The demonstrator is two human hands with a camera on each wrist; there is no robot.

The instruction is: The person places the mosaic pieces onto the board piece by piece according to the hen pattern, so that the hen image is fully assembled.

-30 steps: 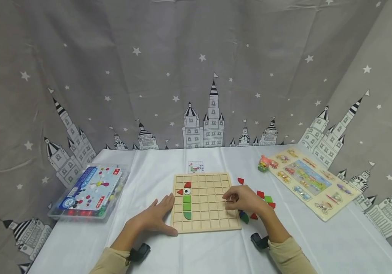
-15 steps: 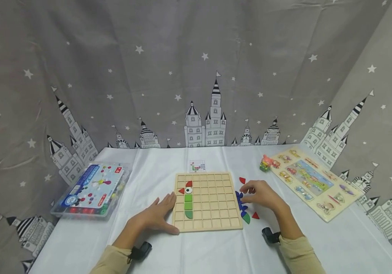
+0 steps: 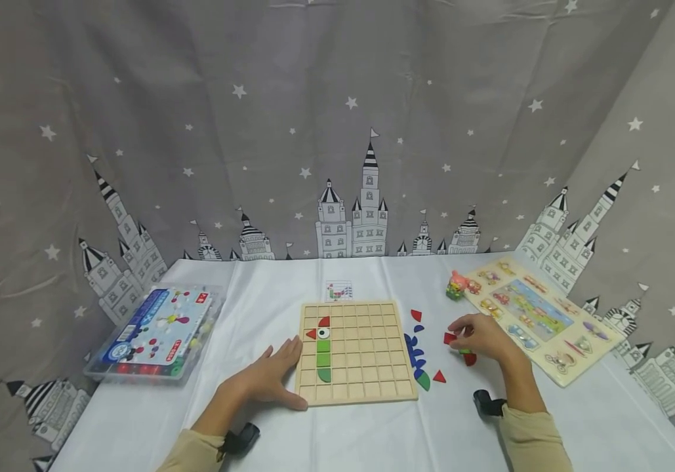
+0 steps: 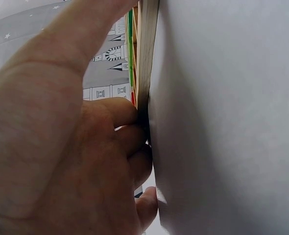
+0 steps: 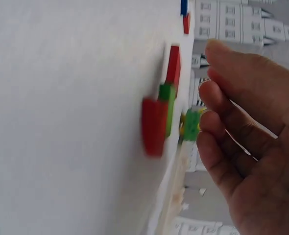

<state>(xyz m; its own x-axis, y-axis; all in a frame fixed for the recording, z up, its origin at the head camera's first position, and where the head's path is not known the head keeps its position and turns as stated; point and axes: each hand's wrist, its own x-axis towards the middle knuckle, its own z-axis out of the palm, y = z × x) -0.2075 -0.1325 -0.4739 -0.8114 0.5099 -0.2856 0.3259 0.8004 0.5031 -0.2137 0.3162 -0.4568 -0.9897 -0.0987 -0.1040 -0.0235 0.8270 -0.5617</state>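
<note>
Head view: the right hand (image 3: 481, 335) has moved outward from the wooden grid board (image 3: 367, 354) at the table's (image 3: 361, 439) centre, exposing blue pieces (image 3: 420, 362), and hovers by red and green pieces (image 3: 449, 338), fingers loosely bent, nothing visible in its grip. The left hand (image 3: 275, 373), fingers extended, rests against the board's left edge. Its red, white and green column (image 3: 323, 352) is unchanged; seemingly nothing was added.

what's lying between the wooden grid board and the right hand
The head view shows blue pieces beside the board, then bare white cloth, then a red piece by the right hand.
</note>
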